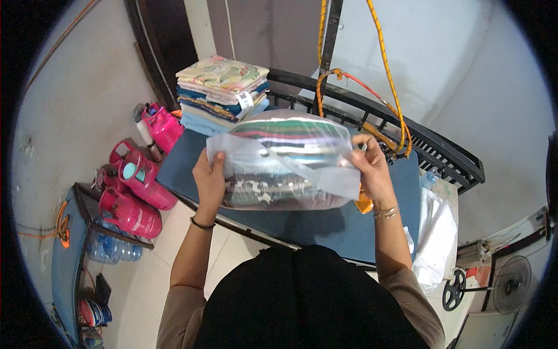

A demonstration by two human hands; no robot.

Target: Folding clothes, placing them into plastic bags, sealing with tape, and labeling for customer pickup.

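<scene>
A clear plastic bag packed with folded clothes (283, 161) is held up in front of me, over a blue-topped table (322, 231). My left hand (211, 174) grips its left end, thumb on the plastic. At the right end, my right hand (370, 163) pinches the plastic near the top corner. Striped and patterned cloth shows through the bag. Behind its left side stands a stack of folded fabrics (222, 94), a floral piece on top and a white tag at its side. An orange object (364, 203) lies partly hidden below my right hand.
Several pink gas cylinders (135, 218) stand on the floor at left, with large water bottles (104, 244) under a second blue-topped table. A black railing (436, 148) runs behind the table, yellow cords (388, 65) hanging over it. White plastic bags (436, 235) and a fan (512, 283) are at right.
</scene>
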